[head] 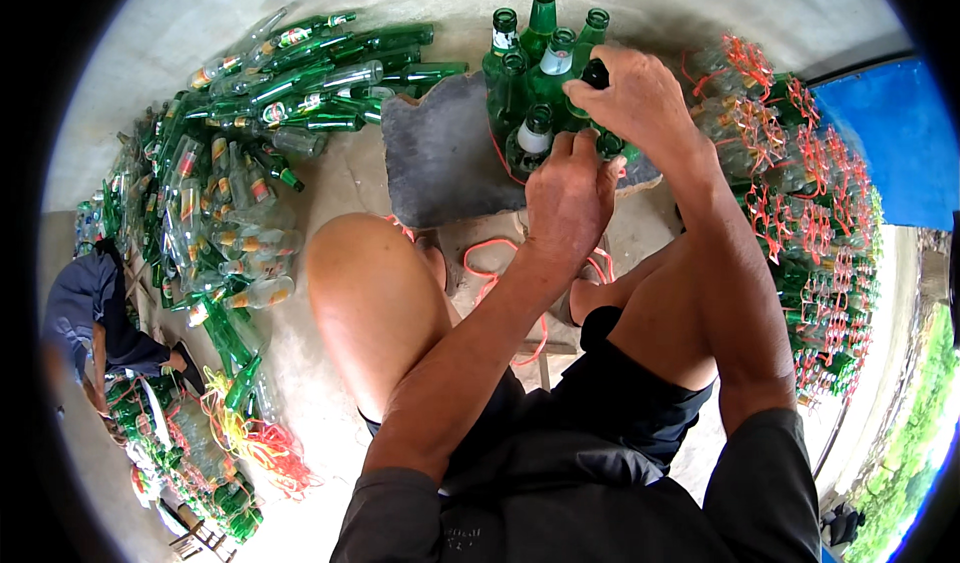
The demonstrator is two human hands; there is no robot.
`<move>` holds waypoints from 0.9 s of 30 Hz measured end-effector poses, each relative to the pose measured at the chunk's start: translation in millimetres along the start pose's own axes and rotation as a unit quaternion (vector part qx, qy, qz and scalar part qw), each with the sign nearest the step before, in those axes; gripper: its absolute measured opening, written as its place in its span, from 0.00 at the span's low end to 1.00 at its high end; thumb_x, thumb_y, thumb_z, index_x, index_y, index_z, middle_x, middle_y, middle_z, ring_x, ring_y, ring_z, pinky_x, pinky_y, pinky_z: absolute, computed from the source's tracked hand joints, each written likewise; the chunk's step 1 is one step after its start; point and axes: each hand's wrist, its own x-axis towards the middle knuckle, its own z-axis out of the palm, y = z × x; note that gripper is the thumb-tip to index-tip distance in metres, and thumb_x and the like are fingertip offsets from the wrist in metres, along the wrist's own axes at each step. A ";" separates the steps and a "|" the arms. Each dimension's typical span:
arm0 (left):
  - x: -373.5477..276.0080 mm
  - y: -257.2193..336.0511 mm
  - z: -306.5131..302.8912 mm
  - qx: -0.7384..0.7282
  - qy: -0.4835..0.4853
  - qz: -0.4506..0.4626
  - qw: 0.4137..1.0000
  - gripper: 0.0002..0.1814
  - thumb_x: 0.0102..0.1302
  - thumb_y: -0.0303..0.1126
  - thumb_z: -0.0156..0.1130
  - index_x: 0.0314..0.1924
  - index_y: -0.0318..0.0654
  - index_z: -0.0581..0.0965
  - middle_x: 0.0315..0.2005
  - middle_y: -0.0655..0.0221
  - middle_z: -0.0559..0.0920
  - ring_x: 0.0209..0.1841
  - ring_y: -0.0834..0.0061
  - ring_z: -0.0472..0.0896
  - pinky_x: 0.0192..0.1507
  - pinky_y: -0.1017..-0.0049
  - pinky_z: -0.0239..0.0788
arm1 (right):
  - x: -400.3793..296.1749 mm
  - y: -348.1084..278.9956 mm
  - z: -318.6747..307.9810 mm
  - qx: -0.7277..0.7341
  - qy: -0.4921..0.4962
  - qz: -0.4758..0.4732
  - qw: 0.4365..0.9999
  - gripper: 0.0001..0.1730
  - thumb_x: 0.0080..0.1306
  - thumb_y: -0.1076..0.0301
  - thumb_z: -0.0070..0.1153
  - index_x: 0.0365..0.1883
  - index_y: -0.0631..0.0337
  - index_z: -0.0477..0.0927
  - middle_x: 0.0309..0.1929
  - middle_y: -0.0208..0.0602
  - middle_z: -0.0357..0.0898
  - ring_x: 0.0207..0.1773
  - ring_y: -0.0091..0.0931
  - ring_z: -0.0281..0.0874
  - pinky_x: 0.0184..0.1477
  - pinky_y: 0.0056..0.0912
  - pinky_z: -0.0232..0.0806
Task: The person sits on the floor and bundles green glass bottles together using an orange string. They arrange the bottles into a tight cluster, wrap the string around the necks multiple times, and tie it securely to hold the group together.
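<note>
Several green glass bottles (541, 19) stand upright in a tight cluster on a dark stone slab (450, 161). Red plastic twine (496, 146) runs around the cluster's lower left side. My left hand (571, 188) is at the front of the cluster, its fingers bent by the neck of a front bottle (610, 144); whether it pinches the twine is hidden. My right hand (637, 94) reaches in from the right, thumb and fingers around the dark mouth of a bottle (595, 73). More red twine (491, 244) lies in loops on the floor between my feet.
Loose bottles (300, 75) lie heaped along the wall at the left. Bottles tied with red twine (814, 203) are stacked at the right. A person in dark clothes (97, 315) bends at the far left, near yellow and red twine (259, 443) and more bottles (195, 428).
</note>
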 end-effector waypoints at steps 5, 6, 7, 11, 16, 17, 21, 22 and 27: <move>0.8 1.8 -1.2 0.003 0.007 0.003 1.000 0.20 0.64 0.34 0.76 0.49 0.33 0.78 0.40 0.54 0.83 0.39 0.46 0.86 0.36 0.53 0.79 | 2.6 0.6 2.7 -0.008 0.008 -0.014 1.000 0.22 0.59 0.53 0.62 0.41 0.63 0.87 0.36 0.54 0.88 0.44 0.52 0.87 0.52 0.55 0.79; -1.9 3.7 0.7 -0.001 0.015 0.011 1.000 0.20 0.64 0.33 0.76 0.49 0.33 0.77 0.40 0.53 0.83 0.39 0.45 0.86 0.36 0.52 0.79 | -0.3 4.2 4.5 -0.008 0.003 -0.007 1.000 0.22 0.59 0.53 0.62 0.41 0.63 0.87 0.36 0.54 0.89 0.44 0.52 0.87 0.52 0.55 0.79; -1.2 2.8 2.0 -0.012 0.015 0.021 1.000 0.21 0.63 0.33 0.76 0.51 0.32 0.77 0.40 0.53 0.82 0.38 0.45 0.86 0.36 0.51 0.79 | 2.6 8.3 9.5 -0.023 0.005 -0.017 1.000 0.22 0.59 0.52 0.62 0.41 0.62 0.88 0.37 0.53 0.89 0.45 0.52 0.88 0.53 0.55 0.79; 2.6 -0.4 -3.0 -0.009 -0.002 -0.003 1.000 0.20 0.63 0.31 0.76 0.50 0.32 0.78 0.40 0.53 0.82 0.38 0.45 0.86 0.36 0.52 0.78 | 9.8 10.9 11.2 -0.060 -0.002 -0.029 0.998 0.23 0.59 0.52 0.62 0.42 0.61 0.88 0.39 0.51 0.90 0.46 0.51 0.88 0.54 0.56 0.79; 1.2 -1.7 0.0 -0.020 0.014 0.007 1.000 0.20 0.63 0.30 0.76 0.51 0.31 0.78 0.39 0.53 0.83 0.38 0.47 0.86 0.38 0.53 0.79 | 9.7 5.6 8.7 -0.042 -0.031 -0.018 0.998 0.24 0.59 0.52 0.66 0.42 0.65 0.87 0.38 0.56 0.87 0.45 0.54 0.86 0.49 0.55 0.77; 0.4 -1.6 -0.2 -0.020 0.013 0.002 1.000 0.21 0.64 0.31 0.76 0.53 0.31 0.79 0.39 0.53 0.84 0.37 0.48 0.87 0.38 0.53 0.79 | 8.6 6.9 8.1 -0.045 -0.041 -0.020 0.998 0.24 0.59 0.52 0.66 0.42 0.64 0.88 0.39 0.56 0.88 0.45 0.54 0.86 0.49 0.56 0.77; 0.1 -0.8 1.6 -0.022 0.023 0.005 0.999 0.22 0.65 0.31 0.76 0.55 0.32 0.80 0.39 0.53 0.85 0.36 0.49 0.87 0.38 0.54 0.78 | 6.8 9.1 9.3 -0.036 -0.035 -0.028 0.998 0.24 0.59 0.51 0.66 0.42 0.65 0.87 0.39 0.56 0.88 0.46 0.54 0.86 0.50 0.56 0.76; 0.0 -1.5 1.9 -0.018 0.025 0.003 1.000 0.22 0.64 0.32 0.76 0.56 0.33 0.81 0.40 0.53 0.85 0.36 0.50 0.87 0.38 0.54 0.78 | 7.4 10.3 11.5 -0.039 -0.025 -0.038 0.998 0.25 0.59 0.51 0.65 0.42 0.65 0.87 0.39 0.56 0.88 0.46 0.54 0.86 0.50 0.57 0.76; 2.0 -4.4 1.8 -0.039 0.003 0.000 0.999 0.22 0.65 0.33 0.75 0.56 0.33 0.79 0.41 0.53 0.84 0.39 0.47 0.87 0.40 0.52 0.78 | 12.0 20.7 20.2 -0.056 -0.004 -0.061 0.997 0.24 0.60 0.51 0.62 0.39 0.65 0.86 0.40 0.56 0.88 0.47 0.53 0.86 0.51 0.57 0.77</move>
